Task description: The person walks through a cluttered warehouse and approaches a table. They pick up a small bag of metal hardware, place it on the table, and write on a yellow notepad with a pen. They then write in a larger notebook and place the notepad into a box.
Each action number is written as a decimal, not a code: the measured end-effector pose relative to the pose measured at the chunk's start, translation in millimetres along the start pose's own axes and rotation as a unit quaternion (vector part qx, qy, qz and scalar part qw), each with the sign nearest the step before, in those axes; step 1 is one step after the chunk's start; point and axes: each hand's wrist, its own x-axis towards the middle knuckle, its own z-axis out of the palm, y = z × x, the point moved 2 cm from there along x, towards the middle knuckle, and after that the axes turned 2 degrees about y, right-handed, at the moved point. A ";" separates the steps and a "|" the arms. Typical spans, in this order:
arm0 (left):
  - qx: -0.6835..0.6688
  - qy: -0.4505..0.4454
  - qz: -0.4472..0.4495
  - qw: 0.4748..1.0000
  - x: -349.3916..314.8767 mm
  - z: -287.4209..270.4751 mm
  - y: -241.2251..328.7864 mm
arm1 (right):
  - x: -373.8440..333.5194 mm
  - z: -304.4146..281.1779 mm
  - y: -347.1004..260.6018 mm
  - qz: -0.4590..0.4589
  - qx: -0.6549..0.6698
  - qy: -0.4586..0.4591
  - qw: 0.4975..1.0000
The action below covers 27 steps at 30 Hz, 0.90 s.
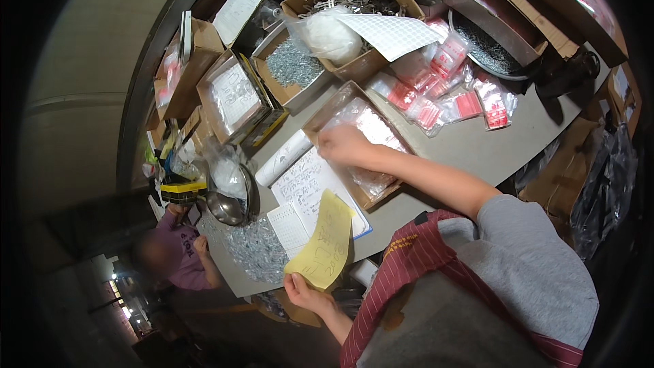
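Observation:
My left hand (304, 293) pinches the lower corner of a yellow sheet of paper (325, 242) with handwriting on it, held up near the table's front edge. Behind the sheet lies an open notebook (306, 180) with written pages, one page curling up. A smaller ruled pad (288, 230) rests on it. My right hand (344, 145) is closed, its fingers curled over the top of the notebook beside an open cardboard box (392, 194). Whatever the fingers may hold is hidden. Clear plastic packets (371, 129) fill that box.
Red-and-clear packets (436, 105) lie at the right, near a round pan of small metal pieces (487, 44). Boxes of metal parts (289, 61) line the back. Loose clear pieces (255, 252) and a metal bowl (225, 208) lie left, where another person in purple (184, 252) sits.

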 end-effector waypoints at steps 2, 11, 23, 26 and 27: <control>0.001 -0.001 0.005 1.000 0.4 -9.6 -6.1 | -6.7 -22.0 -9.7 -0.096 -0.017 0.126 0.987; 0.032 -0.036 0.038 0.998 15.5 9.4 18.3 | -46.0 -53.1 21.7 -0.137 -0.337 -0.238 0.900; 0.148 -0.386 0.162 0.896 34.7 105.0 133.1 | -96.8 -90.1 -74.9 -0.156 -0.071 -0.327 0.929; 0.224 -0.327 0.323 0.859 50.5 138.6 139.5 | -94.2 -83.8 -45.1 -0.032 -0.017 -0.246 0.969; 0.254 -0.287 0.387 0.839 53.3 151.5 142.2 | -93.5 -83.3 -30.2 0.032 0.020 -0.201 0.979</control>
